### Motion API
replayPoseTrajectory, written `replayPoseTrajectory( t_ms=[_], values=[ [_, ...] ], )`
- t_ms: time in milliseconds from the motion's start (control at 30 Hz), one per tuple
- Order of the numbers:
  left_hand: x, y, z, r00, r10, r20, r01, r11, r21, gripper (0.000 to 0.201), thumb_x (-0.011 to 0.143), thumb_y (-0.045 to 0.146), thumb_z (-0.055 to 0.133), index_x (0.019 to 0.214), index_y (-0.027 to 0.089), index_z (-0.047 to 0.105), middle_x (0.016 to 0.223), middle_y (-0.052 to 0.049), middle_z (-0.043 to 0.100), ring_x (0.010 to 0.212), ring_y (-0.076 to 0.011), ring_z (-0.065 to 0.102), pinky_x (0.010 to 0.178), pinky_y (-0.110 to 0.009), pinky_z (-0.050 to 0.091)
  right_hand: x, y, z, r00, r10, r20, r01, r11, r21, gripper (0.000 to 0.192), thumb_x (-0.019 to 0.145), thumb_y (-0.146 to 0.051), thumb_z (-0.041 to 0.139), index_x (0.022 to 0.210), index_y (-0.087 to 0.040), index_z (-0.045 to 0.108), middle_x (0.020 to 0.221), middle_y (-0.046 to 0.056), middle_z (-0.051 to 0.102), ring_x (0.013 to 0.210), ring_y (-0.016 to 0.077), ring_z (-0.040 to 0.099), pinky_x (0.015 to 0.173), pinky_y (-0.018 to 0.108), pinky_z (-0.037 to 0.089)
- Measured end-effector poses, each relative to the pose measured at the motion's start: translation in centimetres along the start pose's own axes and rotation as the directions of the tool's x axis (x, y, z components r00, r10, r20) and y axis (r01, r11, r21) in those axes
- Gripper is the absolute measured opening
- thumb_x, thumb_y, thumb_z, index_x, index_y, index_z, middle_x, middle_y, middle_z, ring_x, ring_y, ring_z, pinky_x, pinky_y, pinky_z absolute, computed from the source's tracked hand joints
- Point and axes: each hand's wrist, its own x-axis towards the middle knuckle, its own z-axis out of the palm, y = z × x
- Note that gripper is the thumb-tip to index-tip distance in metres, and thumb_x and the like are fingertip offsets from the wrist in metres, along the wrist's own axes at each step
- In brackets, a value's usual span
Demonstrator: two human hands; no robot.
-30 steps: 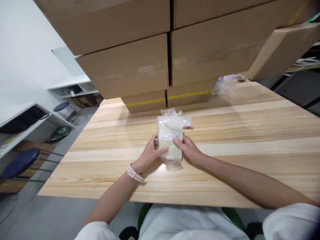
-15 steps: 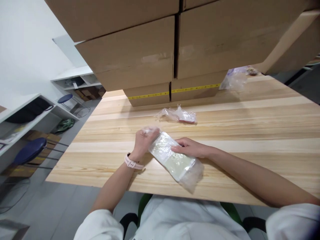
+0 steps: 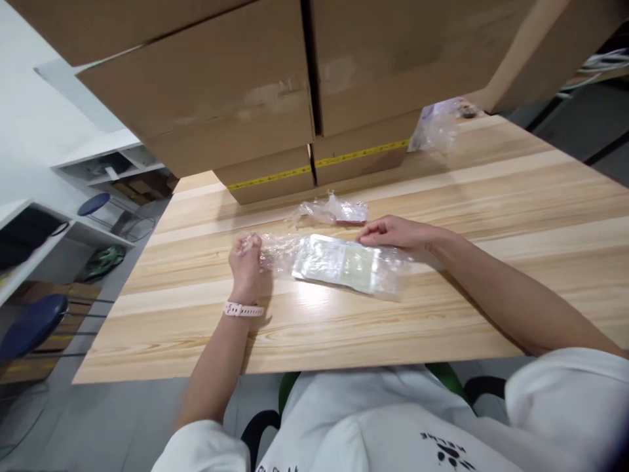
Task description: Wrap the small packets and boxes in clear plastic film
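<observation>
A flat silver and pale green pouch [image 3: 339,263] lies in a clear plastic bag [image 3: 280,252] over the wooden table. My left hand [image 3: 246,262] is closed in a fist around the bag's bunched left end, stretching the plastic. At the far right edge of the pouch, my right hand [image 3: 393,233] has its fingers pinched together on the bag. Just beyond the pouch rests a second crumpled clear package [image 3: 334,210] with a reddish edge.
Stacked cardboard boxes [image 3: 206,98] with yellow tape rise at the table's back. More clear plastic [image 3: 435,128] lies to their right. Blue stools [image 3: 34,324] and white shelves [image 3: 98,157] stand at the left. The wooden table [image 3: 491,295] ends close to my body.
My left hand has moved left, drawing out the bag's end from the pouch. The pouch has turned from slanted to nearly level, and my right hand has shifted to its far edge.
</observation>
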Motion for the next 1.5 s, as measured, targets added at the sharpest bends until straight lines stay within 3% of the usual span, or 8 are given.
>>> replayPoseTrajectory(
  t_ms=[100, 200, 467, 600, 733, 967, 1200, 1500],
  values=[
    [0.6, 0.0, -0.9, 0.920, 0.371, -0.131, -0.347, 0.922, 0.174, 0.055, 0.080, 0.025, 0.077, 0.131, 0.021, 0.054, 0.126, -0.010, 0.063, 0.113, -0.0228, 0.060, 0.098, -0.039, 0.049, -1.8, 1.3, -0.5, 0.978, 0.005, -0.208, -0.002, 1.000, 0.013, 0.060, 0.087, -0.071, 0.066, 0.110, -0.017, 0.077, 0.100, 0.011, 0.075, 0.084, 0.0191, 0.065, 0.068, 0.029, 0.047],
    [-0.4, 0.7, -0.6, 0.778, 0.610, 0.153, -0.628, 0.746, 0.220, 0.039, 0.094, 0.027, 0.065, 0.132, 0.020, 0.057, 0.133, -0.012, 0.062, 0.124, -0.0271, 0.057, 0.111, -0.050, 0.043, -3.9, 2.1, 0.2, 0.954, -0.041, -0.298, 0.039, 0.999, -0.014, 0.060, 0.093, -0.069, 0.059, 0.125, -0.020, 0.072, 0.115, 0.013, 0.074, 0.098, 0.0252, 0.068, 0.078, 0.035, 0.053],
    [-0.8, 2.8, 5.8, 0.253, 0.167, 0.953, -0.740, 0.668, 0.079, 0.087, 0.074, 0.037, 0.089, 0.151, 0.029, 0.051, 0.150, -0.014, 0.058, 0.135, -0.0361, 0.056, 0.111, -0.054, 0.045, -4.3, 1.6, 3.4, 0.953, -0.160, -0.258, 0.158, 0.987, -0.029, 0.056, 0.076, -0.037, 0.081, 0.129, -0.022, 0.072, 0.132, 0.012, 0.070, 0.111, 0.0291, 0.068, 0.099, 0.045, 0.055],
    [-0.8, 4.5, 6.5, 0.277, 0.253, 0.927, -0.816, 0.571, 0.088, 0.091, 0.069, 0.030, 0.093, 0.149, 0.025, 0.051, 0.143, -0.016, 0.061, 0.130, -0.0363, 0.057, 0.106, -0.052, 0.046, -4.1, 1.2, 3.8, 0.892, -0.225, -0.393, 0.264, 0.963, 0.048, 0.058, 0.075, -0.037, 0.081, 0.129, -0.020, 0.071, 0.128, 0.011, 0.071, 0.106, 0.0263, 0.069, 0.095, 0.042, 0.056],
    [-3.3, 5.2, 5.0, 0.315, 0.515, 0.797, -0.913, 0.394, 0.106, 0.020, 0.092, 0.017, 0.068, 0.112, 0.020, 0.070, 0.106, -0.009, 0.069, 0.103, -0.0268, 0.061, 0.090, -0.042, 0.050, -5.9, -0.5, 3.4, 0.813, -0.372, -0.448, 0.366, 0.925, -0.104, 0.031, 0.081, -0.037, 0.077, 0.109, -0.022, 0.078, 0.112, 0.007, 0.075, 0.103, 0.0252, 0.069, 0.096, 0.042, 0.053],
    [-6.5, 3.0, 0.4, 0.248, 0.413, 0.876, -0.911, 0.408, 0.065, 0.023, 0.093, 0.011, 0.055, 0.105, 0.023, 0.071, 0.114, -0.010, 0.070, 0.106, -0.0253, 0.061, 0.092, -0.041, 0.051, -8.4, -2.6, 2.1, 0.912, -0.226, 0.342, 0.278, 0.954, -0.111, 0.034, 0.079, -0.045, 0.081, 0.107, -0.025, 0.082, 0.094, 0.003, 0.076, 0.086, 0.0198, 0.070, 0.077, 0.029, 0.053],
    [-5.3, 3.8, 0.1, 0.449, 0.500, 0.740, -0.801, 0.593, 0.085, 0.013, 0.094, 0.019, 0.056, 0.097, 0.022, 0.069, 0.101, -0.007, 0.073, 0.100, -0.0230, 0.066, 0.092, -0.039, 0.053, -6.0, 0.0, 3.6, 0.880, -0.446, -0.162, 0.362, 0.852, -0.377, 0.048, 0.084, -0.056, 0.077, 0.121, -0.024, 0.076, 0.128, 0.009, 0.070, 0.117, 0.0282, 0.062, 0.102, 0.043, 0.047],
    [-6.5, 2.1, 2.2, 0.302, 0.391, 0.869, -0.864, 0.498, 0.076, 0.046, 0.097, 0.020, 0.056, 0.143, 0.026, 0.056, 0.152, -0.011, 0.057, 0.143, -0.0295, 0.047, 0.126, -0.059, 0.021, -4.9, 1.2, 8.1, 0.763, -0.644, -0.049, 0.442, 0.577, -0.686, 0.020, 0.099, -0.036, 0.065, 0.108, -0.023, 0.077, 0.113, 0.009, 0.073, 0.105, 0.0263, 0.058, 0.092, 0.042, 0.043]
  ],
)
